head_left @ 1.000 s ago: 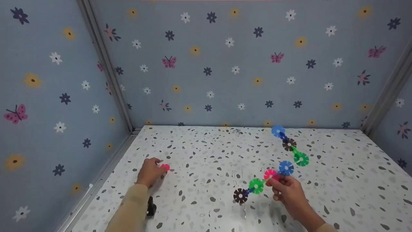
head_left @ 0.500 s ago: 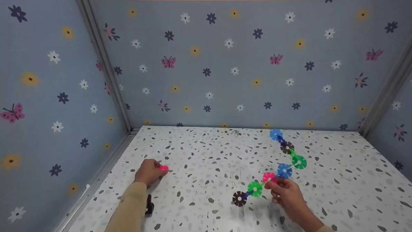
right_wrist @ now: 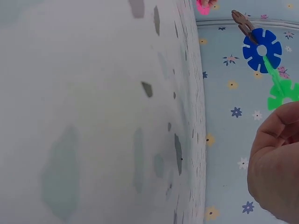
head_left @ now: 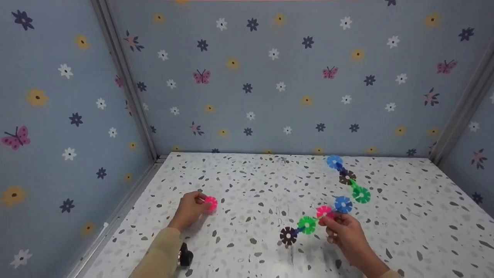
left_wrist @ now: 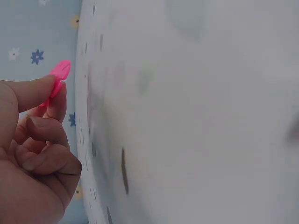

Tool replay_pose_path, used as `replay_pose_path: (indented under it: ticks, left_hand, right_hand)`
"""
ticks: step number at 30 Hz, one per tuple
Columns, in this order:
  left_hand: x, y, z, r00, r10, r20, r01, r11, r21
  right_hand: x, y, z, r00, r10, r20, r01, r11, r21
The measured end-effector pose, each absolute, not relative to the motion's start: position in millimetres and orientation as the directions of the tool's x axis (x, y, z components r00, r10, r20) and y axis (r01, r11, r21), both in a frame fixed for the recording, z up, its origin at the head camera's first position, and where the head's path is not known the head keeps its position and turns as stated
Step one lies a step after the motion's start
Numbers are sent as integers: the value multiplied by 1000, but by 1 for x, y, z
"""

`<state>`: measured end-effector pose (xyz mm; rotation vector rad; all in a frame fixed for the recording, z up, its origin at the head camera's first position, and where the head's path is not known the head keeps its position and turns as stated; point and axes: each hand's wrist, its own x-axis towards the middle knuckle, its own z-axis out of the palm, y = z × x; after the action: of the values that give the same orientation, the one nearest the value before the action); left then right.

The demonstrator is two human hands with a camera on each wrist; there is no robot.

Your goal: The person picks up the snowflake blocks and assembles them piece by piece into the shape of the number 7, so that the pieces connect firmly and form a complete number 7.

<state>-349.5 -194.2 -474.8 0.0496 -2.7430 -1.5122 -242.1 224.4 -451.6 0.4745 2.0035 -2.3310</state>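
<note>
Between thumb and fingertips, my left hand (head_left: 191,210) pinches a pink notched disc (head_left: 210,203), held just over the speckled table at the left. The left wrist view shows the same pink disc (left_wrist: 60,74) edge-on at the fingertips. My right hand (head_left: 347,233) grips a chain of interlocked snowflake discs near its pink disc (head_left: 325,213). Toward the lower left the chain runs to a green disc (head_left: 307,225) and a brown disc (head_left: 288,236). Its other end climbs through a blue disc (head_left: 343,204), a green one (head_left: 361,195) and a brown one (head_left: 347,177) to a light blue disc (head_left: 334,161).
A speckled white table (head_left: 247,181) lies under both hands. Flower-patterned panels (head_left: 266,77) enclose its back and sides, with metal posts (head_left: 123,73) at the corners. A black object (head_left: 186,256) shows beside the left forearm, apparently worn at the wrist.
My left hand has lifted the pink disc off the table and moved it slightly right, turning its face toward the head view. The right hand and its chain have barely shifted.
</note>
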Motion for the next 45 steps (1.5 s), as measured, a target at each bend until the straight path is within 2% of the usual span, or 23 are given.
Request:
replay_pose_path:
  ticks: [6, 13, 16, 24, 26, 30, 33, 36, 40, 45]
  left_hand:
    - [-340, -159, -467, -998, 57, 13, 39, 474, 880]
    - [-315, -117, -461, -968, 250, 35, 130, 372, 919]
    - [-304, -100, -460, -950, 310, 25, 132, 331, 935]
    - [-280, -69, -454, -929, 367, -37, 45, 212, 976]
    - [-276, -64, -455, -927, 374, 12, 89, 191, 978]
    - [-269, -58, -458, -902, 368, 227, 337, 268, 903]
    - [-264, -54, -460, -826, 371, 424, 548, 350, 760]
    - [-262, -52, -461, -731, 379, 567, 682, 389, 619]
    - [-261, -50, -461, -632, 387, 672, 773, 377, 510]
    - [-258, -49, -461, -567, 380, 730, 821, 330, 466]
  right_hand:
    - [-244, 228, -446, -962, 156, -225, 198, -173, -965]
    - [-243, 231, -442, -960, 154, -233, 204, -181, -962]
    - [-243, 231, -442, -958, 158, -239, 209, -186, -960]
    - [-243, 232, -442, -958, 153, -242, 205, -222, -953]
    - [-243, 233, -441, -958, 156, -241, 202, -230, -952]
    - [-242, 232, -439, -955, 169, -246, 197, -260, -945]
    - [-242, 231, -438, -949, 186, -256, 196, -292, -936]
    - [-241, 231, -437, -945, 187, -268, 200, -318, -927]
    - [-240, 231, -436, -946, 173, -273, 202, -341, -918]
    - [-239, 229, -437, -948, 168, -270, 195, -363, -911]
